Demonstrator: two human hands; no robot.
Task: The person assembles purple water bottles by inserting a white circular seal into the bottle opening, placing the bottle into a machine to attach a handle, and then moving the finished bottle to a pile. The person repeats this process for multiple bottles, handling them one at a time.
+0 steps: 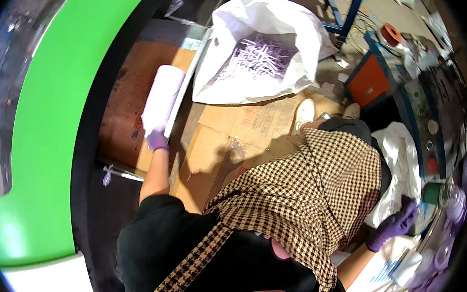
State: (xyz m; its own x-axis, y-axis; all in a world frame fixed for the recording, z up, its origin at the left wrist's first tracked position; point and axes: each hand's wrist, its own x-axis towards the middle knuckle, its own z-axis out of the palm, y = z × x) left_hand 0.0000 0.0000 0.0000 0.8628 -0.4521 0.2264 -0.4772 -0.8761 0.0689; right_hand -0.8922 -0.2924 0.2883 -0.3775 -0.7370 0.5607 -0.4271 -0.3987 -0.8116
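Note:
My left hand (157,140), in a purple glove, is closed on the near end of a smooth, pale lavender-white cylinder (164,92). The cylinder slants away from me over a shallow brown-bottomed bay (125,93) in the green and black machine. Whether it is a roll or a stack cannot be made out. Over on the right, my right hand (394,227), also gloved in purple, has its fingers stretched out and holds nothing I can see. It hovers beside a white plastic bag (399,170) and the edge of a cluttered worktop (380,267).
A big white sack (271,17) stands open ahead, with thin pale lavender strips (259,60) inside. Flattened cardboard (246,125) covers the floor. The machine's green casing (54,121) curves along the left. Purple ring-shaped pieces (441,256) and a blue-framed cabinet (370,80) are at the right.

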